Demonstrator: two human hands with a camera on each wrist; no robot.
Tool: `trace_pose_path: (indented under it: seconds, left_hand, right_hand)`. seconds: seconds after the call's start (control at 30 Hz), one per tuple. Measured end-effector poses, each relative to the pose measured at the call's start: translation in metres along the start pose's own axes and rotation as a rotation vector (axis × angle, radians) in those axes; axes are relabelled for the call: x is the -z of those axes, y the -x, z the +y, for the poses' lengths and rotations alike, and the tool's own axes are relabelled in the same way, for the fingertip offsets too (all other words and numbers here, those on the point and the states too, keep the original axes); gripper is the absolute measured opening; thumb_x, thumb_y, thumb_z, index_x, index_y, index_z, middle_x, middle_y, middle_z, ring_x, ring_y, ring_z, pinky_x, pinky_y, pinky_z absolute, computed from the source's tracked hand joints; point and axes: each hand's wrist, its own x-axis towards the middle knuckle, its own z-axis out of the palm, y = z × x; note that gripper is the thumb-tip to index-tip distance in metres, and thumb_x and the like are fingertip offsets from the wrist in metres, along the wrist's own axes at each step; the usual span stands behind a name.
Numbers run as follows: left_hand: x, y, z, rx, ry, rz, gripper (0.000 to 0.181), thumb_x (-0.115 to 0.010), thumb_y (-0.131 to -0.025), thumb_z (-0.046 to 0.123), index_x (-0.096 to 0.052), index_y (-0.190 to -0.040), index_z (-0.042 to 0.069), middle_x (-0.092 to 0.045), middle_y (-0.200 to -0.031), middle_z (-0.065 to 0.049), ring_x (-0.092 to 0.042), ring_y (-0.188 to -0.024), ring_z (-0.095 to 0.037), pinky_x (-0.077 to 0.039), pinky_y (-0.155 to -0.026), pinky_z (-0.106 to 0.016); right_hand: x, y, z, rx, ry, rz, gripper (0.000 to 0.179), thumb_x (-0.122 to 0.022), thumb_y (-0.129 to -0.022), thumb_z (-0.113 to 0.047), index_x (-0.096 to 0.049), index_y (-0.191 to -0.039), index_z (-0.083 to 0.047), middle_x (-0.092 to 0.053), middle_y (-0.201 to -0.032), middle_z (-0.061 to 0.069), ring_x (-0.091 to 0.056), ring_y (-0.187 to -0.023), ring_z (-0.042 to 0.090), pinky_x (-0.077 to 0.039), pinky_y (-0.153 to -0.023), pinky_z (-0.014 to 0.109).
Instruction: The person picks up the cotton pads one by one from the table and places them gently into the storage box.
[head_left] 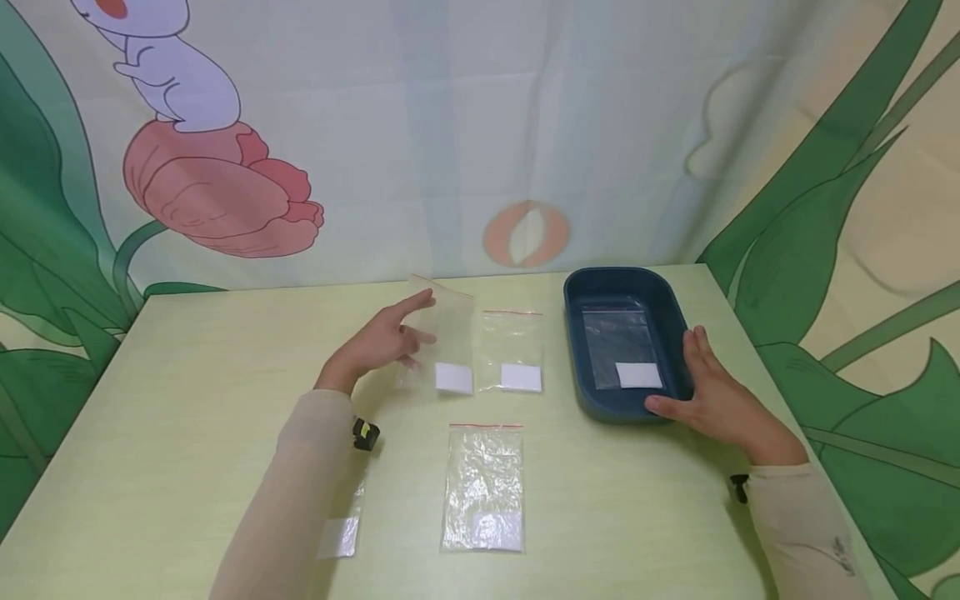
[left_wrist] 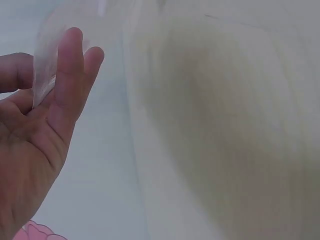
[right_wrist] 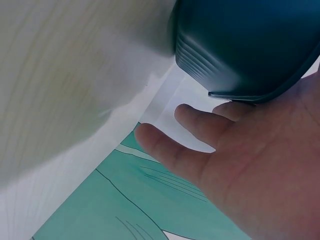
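My left hand (head_left: 382,337) pinches a clear zip bag (head_left: 453,329) between its fingers, at the far side of the table. That bag stands tilted, with a white label low on it; in the left wrist view its film (left_wrist: 42,65) passes between the fingers. My right hand (head_left: 723,408) rests against the near right corner of a dark blue tub (head_left: 626,412), fingers fairly straight along the outside and thumb at the near rim. Inside the tub lies another clear bag (head_left: 611,337) with a white label. The right wrist view shows the tub's outer wall (right_wrist: 245,50) beside the fingers.
A small zip bag (head_left: 510,342) lies between the held bag and the tub. Nearer me is a larger zip bag (head_left: 483,475). Another bag (head_left: 341,533) is partly hidden under my left forearm. A printed curtain (head_left: 465,125) hangs behind the table's far edge.
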Motion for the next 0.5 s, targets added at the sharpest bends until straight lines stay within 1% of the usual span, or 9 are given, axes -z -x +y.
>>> trace_pose_path:
  seconds: [0.1,0.2,0.33,0.4,0.47,0.5]
  left_hand:
    - [-0.001,0.004,0.011,-0.022,-0.02,-0.011,0.082,-0.039,-0.09,-0.013,-0.018,-0.164,0.016,-0.025,-0.165,-0.001,-0.069,-0.106,-0.034,-0.051,-0.093,-0.048]
    - [-0.001,0.007,0.021,-0.044,-0.028,-0.026,0.084,-0.041,-0.091,-0.014,-0.017,-0.164,0.02,-0.023,-0.166,0.003,-0.07,-0.105,-0.031,-0.05,-0.096,-0.048]
    - [-0.004,0.011,0.033,-0.086,-0.031,-0.049,0.086,-0.045,-0.093,-0.014,-0.016,-0.164,0.024,-0.021,-0.166,0.007,-0.068,-0.111,-0.027,-0.053,-0.092,-0.044]
    - [-0.005,0.012,0.039,-0.111,-0.032,-0.06,0.087,-0.046,-0.093,-0.014,-0.014,-0.164,0.025,-0.02,-0.166,0.007,-0.068,-0.11,-0.028,-0.054,-0.089,-0.041]
    - [-0.006,0.014,0.046,-0.132,-0.016,-0.073,0.088,-0.047,-0.094,-0.014,-0.012,-0.164,0.026,-0.018,-0.167,0.008,-0.066,-0.115,-0.027,-0.055,-0.087,-0.04]
    - [-0.007,0.014,0.05,-0.139,-0.009,-0.076,0.088,-0.047,-0.094,-0.013,-0.011,-0.164,0.026,-0.017,-0.167,0.007,-0.067,-0.113,-0.027,-0.054,-0.086,-0.04]
  right_hand:
    - [0.0,0.0,0.001,-0.004,0.006,-0.002,0.124,-0.069,-0.089,-0.06,0.016,-0.156,0.001,0.024,-0.162,0.021,-0.011,-0.143,0.058,-0.024,-0.106,0.07]
    - [-0.001,0.0,0.001,-0.006,0.011,-0.003,0.124,-0.068,-0.089,-0.06,0.016,-0.157,0.0,0.024,-0.162,0.021,-0.012,-0.143,0.058,-0.025,-0.106,0.07]
    - [0.0,-0.001,0.001,-0.011,0.017,-0.004,0.124,-0.068,-0.089,-0.061,0.016,-0.157,0.0,0.025,-0.162,0.02,-0.012,-0.143,0.057,-0.024,-0.106,0.071]
    - [0.0,-0.001,0.001,-0.013,0.019,-0.004,0.123,-0.067,-0.089,-0.062,0.016,-0.157,0.0,0.025,-0.162,0.019,-0.013,-0.143,0.057,-0.025,-0.106,0.071]
    - [0.0,-0.002,0.001,-0.01,0.02,-0.004,0.123,-0.067,-0.089,-0.062,0.016,-0.157,0.0,0.026,-0.162,0.018,-0.013,-0.143,0.057,-0.025,-0.106,0.071]
    - [0.0,-0.002,0.001,-0.009,0.02,-0.004,0.123,-0.067,-0.089,-0.061,0.016,-0.157,0.0,0.026,-0.162,0.018,-0.013,-0.143,0.057,-0.025,-0.106,0.071]
